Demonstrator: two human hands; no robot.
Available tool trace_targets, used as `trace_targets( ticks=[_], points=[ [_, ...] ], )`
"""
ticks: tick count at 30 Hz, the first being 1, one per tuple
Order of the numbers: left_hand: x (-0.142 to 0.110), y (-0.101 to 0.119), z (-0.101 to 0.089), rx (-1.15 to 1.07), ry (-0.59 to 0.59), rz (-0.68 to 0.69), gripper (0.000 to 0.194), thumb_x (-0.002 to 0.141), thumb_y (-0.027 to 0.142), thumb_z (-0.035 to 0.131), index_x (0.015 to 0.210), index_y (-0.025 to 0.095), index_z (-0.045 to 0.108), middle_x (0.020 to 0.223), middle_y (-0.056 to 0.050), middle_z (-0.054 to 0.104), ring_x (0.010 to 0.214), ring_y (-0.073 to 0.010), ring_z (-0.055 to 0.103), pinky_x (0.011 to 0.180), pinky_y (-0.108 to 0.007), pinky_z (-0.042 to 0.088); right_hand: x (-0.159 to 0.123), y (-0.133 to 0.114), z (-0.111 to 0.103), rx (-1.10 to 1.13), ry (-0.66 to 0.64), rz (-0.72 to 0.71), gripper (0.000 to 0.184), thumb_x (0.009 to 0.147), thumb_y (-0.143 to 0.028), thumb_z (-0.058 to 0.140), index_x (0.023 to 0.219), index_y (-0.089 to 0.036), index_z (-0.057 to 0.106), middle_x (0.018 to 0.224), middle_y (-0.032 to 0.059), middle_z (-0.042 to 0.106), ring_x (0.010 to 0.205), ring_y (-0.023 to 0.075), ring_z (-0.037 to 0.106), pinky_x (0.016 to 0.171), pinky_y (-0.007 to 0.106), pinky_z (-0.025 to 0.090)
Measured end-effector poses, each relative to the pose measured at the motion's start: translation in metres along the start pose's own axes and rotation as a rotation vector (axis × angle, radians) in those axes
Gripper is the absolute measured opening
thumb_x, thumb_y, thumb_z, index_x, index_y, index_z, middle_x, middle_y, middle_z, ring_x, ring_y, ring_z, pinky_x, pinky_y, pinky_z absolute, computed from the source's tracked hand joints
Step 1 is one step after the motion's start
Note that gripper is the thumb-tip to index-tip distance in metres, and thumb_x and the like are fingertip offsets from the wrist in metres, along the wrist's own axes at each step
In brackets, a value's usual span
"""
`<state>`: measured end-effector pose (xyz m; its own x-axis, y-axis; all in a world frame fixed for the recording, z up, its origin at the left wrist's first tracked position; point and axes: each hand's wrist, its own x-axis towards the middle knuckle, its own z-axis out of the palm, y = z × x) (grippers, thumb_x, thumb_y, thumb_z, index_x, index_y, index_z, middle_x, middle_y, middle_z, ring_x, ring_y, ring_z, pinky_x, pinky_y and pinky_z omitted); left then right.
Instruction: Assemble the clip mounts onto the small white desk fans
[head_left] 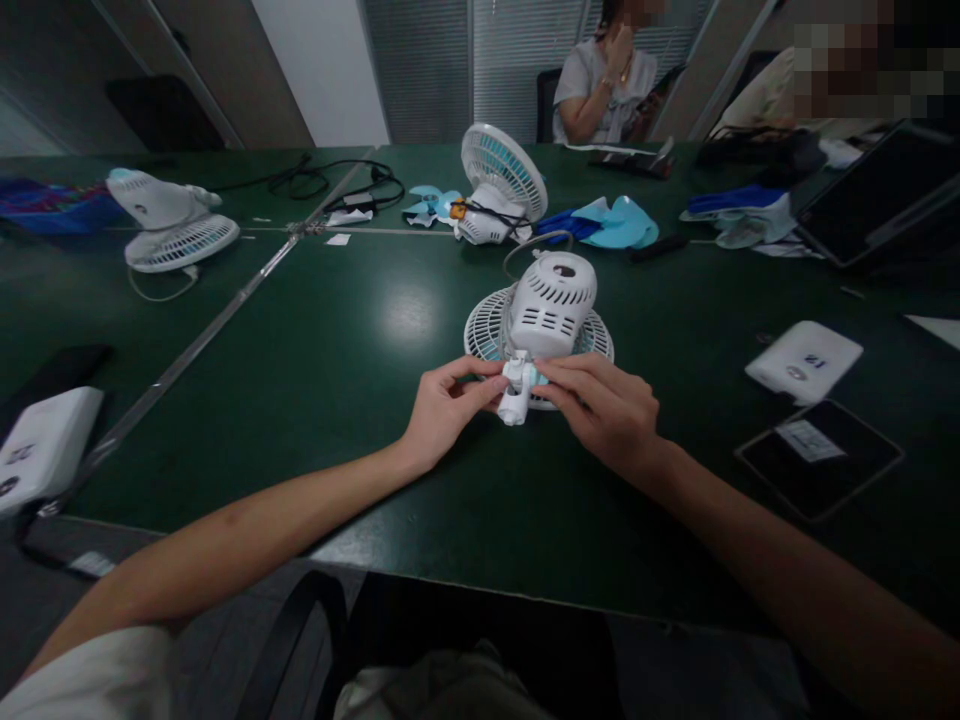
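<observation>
A small white fan [556,300] lies face down on the green table, its round grille under the motor housing. A white plastic joint piece [513,405] sticks out from the housing towards me. My left hand [446,410] pinches this joint from the left, between thumb and fingers. On the joint's other side is a light blue knob [538,376], which the fingertips of my right hand [611,405] grip. The fingers partly cover both the knob and the joint.
Another fan [502,175] and light blue fan blades [619,222] lie further back. A third fan [180,240] is at the left. White boxy devices [806,358] and a dark tablet-like panel [819,470] rest at the sides. Two people sit across the table.
</observation>
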<state>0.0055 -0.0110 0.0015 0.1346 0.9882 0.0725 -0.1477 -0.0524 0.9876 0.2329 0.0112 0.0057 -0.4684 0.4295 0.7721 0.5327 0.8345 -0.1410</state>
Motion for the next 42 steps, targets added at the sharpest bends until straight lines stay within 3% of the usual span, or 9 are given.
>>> trace_targets(
  ticks=[5,9,13,21,25,28,33,38,42],
  points=[
    [-0.0016,0.0006,0.0018,0.005,-0.062,-0.003,0.026,0.085,0.031,0.080,0.102,0.012,0.074,0.096,-0.008,0.078,0.076,-0.0171,0.075,0.078,-0.032,0.065,0.0006,-0.0032,0.0017,0.071,0.013,0.118,0.016,0.097,-0.021,0.066,0.112,-0.024,0.071,0.094,0.0014,0.077,0.078,0.0154,0.073,0.067,0.029,0.058],
    [-0.0026,-0.0021,0.0026,-0.006,-0.090,-0.003,0.026,0.086,0.031,0.079,0.104,0.013,0.072,0.088,-0.006,0.078,0.075,-0.0175,0.076,0.078,-0.032,0.065,-0.0003,-0.0073,0.0033,0.130,0.003,0.221,0.017,0.100,-0.021,0.061,0.112,-0.024,0.072,0.087,-0.0007,0.077,0.067,0.0131,0.071,0.060,0.027,0.054],
    [-0.0021,-0.0030,0.0026,-0.017,-0.084,0.003,0.025,0.086,0.029,0.079,0.104,0.013,0.073,0.090,-0.006,0.078,0.076,-0.0173,0.076,0.079,-0.031,0.065,-0.0023,-0.0070,0.0043,0.145,-0.001,0.235,0.018,0.100,-0.022,0.060,0.113,-0.025,0.071,0.084,-0.0017,0.076,0.062,0.0123,0.068,0.058,0.026,0.054],
    [-0.0011,0.0008,0.0028,-0.015,-0.074,0.012,0.024,0.087,0.027,0.079,0.106,0.013,0.074,0.092,-0.006,0.078,0.077,-0.0159,0.076,0.080,-0.029,0.065,-0.0027,-0.0080,0.0000,0.201,0.014,0.107,0.053,0.086,-0.014,0.067,0.137,-0.027,0.057,0.115,0.0089,0.064,0.090,0.0223,0.066,0.060,0.033,0.059],
    [-0.0008,-0.0001,0.0021,0.001,-0.053,0.009,0.026,0.087,0.029,0.079,0.107,0.013,0.074,0.092,-0.006,0.078,0.077,-0.0159,0.075,0.080,-0.030,0.064,-0.0031,-0.0075,0.0023,0.185,0.013,0.020,0.060,0.085,-0.007,0.064,0.140,-0.029,0.055,0.119,0.0083,0.066,0.104,0.0258,0.067,0.077,0.040,0.063],
    [-0.0003,-0.0005,0.0012,0.001,-0.049,0.021,0.026,0.087,0.029,0.079,0.108,0.014,0.074,0.093,-0.006,0.077,0.077,-0.0150,0.074,0.079,-0.028,0.064,-0.0037,-0.0055,0.0043,0.178,0.044,0.041,0.054,0.087,-0.009,0.066,0.136,-0.031,0.058,0.115,0.0054,0.070,0.098,0.0237,0.069,0.074,0.037,0.063],
    [-0.0017,-0.0019,0.0014,0.002,-0.080,0.016,0.026,0.088,0.031,0.078,0.107,0.014,0.073,0.087,-0.005,0.077,0.076,-0.0163,0.074,0.079,-0.030,0.064,-0.0052,-0.0013,0.0053,0.146,0.038,0.132,0.037,0.091,-0.020,0.072,0.125,-0.028,0.063,0.096,0.0008,0.072,0.071,0.0164,0.067,0.059,0.030,0.058],
    [-0.0030,-0.0027,0.0032,-0.007,-0.111,0.018,0.026,0.089,0.030,0.077,0.108,0.014,0.071,0.083,-0.005,0.077,0.075,-0.0164,0.075,0.078,-0.030,0.063,-0.0073,-0.0019,0.0075,0.105,-0.001,0.187,0.022,0.098,-0.024,0.063,0.120,-0.027,0.064,0.092,-0.0008,0.074,0.068,0.0143,0.069,0.062,0.027,0.057],
    [-0.0024,-0.0018,0.0036,0.010,-0.094,0.022,0.027,0.089,0.031,0.077,0.108,0.013,0.071,0.082,-0.005,0.076,0.074,-0.0169,0.075,0.078,-0.030,0.063,-0.0063,-0.0042,0.0054,0.108,0.006,0.175,0.029,0.098,-0.018,0.059,0.125,-0.027,0.062,0.098,0.0010,0.074,0.070,0.0149,0.068,0.063,0.028,0.056]
  ],
)
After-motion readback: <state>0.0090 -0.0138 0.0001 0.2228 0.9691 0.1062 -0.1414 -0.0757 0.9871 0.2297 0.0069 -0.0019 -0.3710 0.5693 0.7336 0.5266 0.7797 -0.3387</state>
